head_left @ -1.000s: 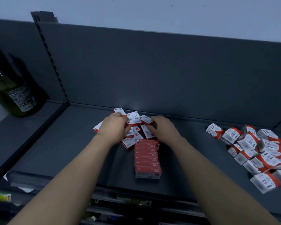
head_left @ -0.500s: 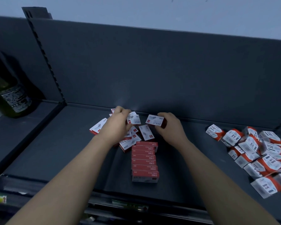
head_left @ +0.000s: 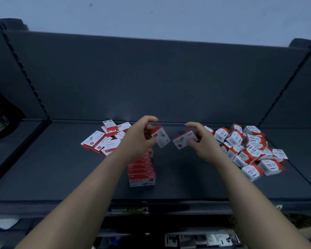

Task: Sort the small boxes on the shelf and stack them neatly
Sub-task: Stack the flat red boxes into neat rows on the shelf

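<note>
Low at centre frame, a stack (head_left: 141, 169) of red boxes stands on the shelf (head_left: 61, 177). Above it, left hand (head_left: 136, 139) and right hand (head_left: 201, 142) each pinch one box, likely squaring them for stacking. Loose piles lie behind, mid-left (head_left: 104, 139) and mid-right (head_left: 250, 148).

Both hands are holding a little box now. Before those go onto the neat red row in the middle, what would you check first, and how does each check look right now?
1. Left hand has a firm hold on its box: ok, fingers wrap it.
2. Right hand has a firm hold on its box: ok.
3. Both boxes lifted off the shelf: ok.
4. Held boxes match the flat boxes in the stacked row: cannot tell for sure, the picture is blurred.
5. Far end of the row free for adding: cannot tell, the left wrist covers it.
6. Orange-and-white pile kept apart from the row: ok.
</note>
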